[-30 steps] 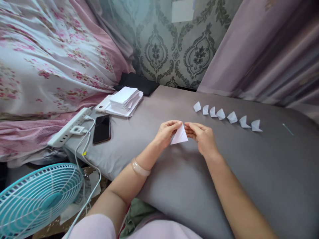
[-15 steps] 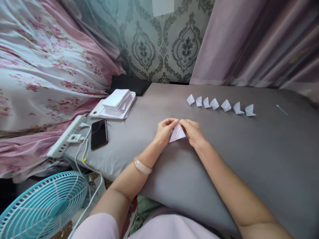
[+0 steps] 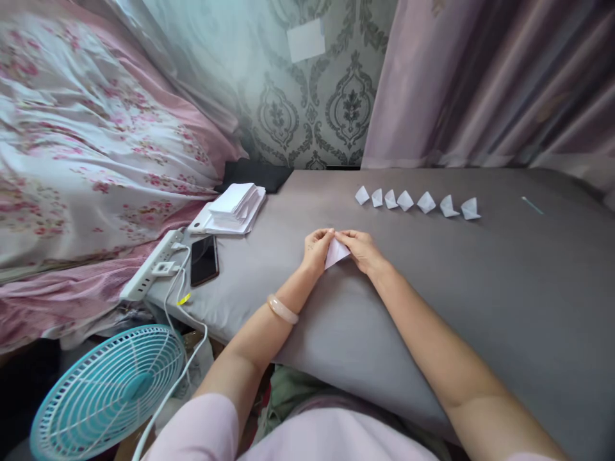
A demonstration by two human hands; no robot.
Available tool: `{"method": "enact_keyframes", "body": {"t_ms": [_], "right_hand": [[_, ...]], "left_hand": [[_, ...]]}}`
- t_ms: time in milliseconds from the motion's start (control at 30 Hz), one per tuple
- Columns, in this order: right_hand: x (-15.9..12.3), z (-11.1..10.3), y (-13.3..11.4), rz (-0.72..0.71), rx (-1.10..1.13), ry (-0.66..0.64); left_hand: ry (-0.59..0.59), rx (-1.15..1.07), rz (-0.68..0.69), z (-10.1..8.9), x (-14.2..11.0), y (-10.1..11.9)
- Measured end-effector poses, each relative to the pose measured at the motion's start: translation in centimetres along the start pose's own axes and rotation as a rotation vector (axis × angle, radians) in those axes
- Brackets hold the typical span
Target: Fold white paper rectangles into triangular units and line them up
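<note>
Between my two hands is a white folded paper (image 3: pixel 337 252), a triangle with its point up. My left hand (image 3: pixel 317 248) pinches its upper left side, with the thumb near the tip. From the other side my right hand (image 3: pixel 361 248) grips the upper right edge, and the fingertips of both hands almost meet at the top. Part of the paper is hidden behind my fingers. Farther back on the grey-covered surface (image 3: pixel 413 282), several folded paper pieces (image 3: pixel 426 203) stand in a row.
A stack of white paper (image 3: pixel 234 206) lies at the back left, near a dark phone (image 3: pixel 204 260) and a white power strip (image 3: pixel 152 266) with cables. A blue fan (image 3: pixel 110 390) stands low at the left. A thin stick (image 3: pixel 533 205) lies far right.
The camera view has shifted and tilted slightly. Both hands still hold the folded paper, and less of it shows between them now.
</note>
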State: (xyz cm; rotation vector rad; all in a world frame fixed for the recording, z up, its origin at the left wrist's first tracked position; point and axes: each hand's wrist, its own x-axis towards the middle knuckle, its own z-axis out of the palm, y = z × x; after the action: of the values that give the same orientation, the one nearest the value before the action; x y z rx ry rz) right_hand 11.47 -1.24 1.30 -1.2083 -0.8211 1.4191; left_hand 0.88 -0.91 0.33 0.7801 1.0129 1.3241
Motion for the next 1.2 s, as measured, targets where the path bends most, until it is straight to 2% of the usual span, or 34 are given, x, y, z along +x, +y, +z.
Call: {"method": "enact_keyframes", "body": {"t_ms": [133,333,600,733,1033,1133,1200], "right_hand": [[0.5,-1.0,-0.2,-0.051,0.013,0.019],[1.7,-3.4,-1.1,-0.060,0.119,0.061],[2.0,-4.5,-1.3,-0.009,0.183,0.023],[2.2,-4.4,-1.0,0.023,0.212,-0.021],[2.3,-4.7,-1.0,0.044,0.251,-0.162],[2.4,-4.7,-0.8,0.048,0.258,-0.151],[2.5,-4.6,-0.6,0.012,0.236,-0.116]], "left_hand": [[-0.067,-0.042,-0.161,0.6,0.8,0.5],[-0.265,0.048,-0.273,1.7,1.9,2.4],[-0.328,-0.090,-0.375,1.6,2.1,-0.2],[-0.365,-0.119,-0.414,1.2,1.8,-0.3],[-0.380,-0.107,-0.407,0.8,1.6,0.3],[-0.367,-0.040,-0.325,0.7,1.6,0.3],[-0.353,0.062,-0.202,0.7,1.5,0.4]]}}
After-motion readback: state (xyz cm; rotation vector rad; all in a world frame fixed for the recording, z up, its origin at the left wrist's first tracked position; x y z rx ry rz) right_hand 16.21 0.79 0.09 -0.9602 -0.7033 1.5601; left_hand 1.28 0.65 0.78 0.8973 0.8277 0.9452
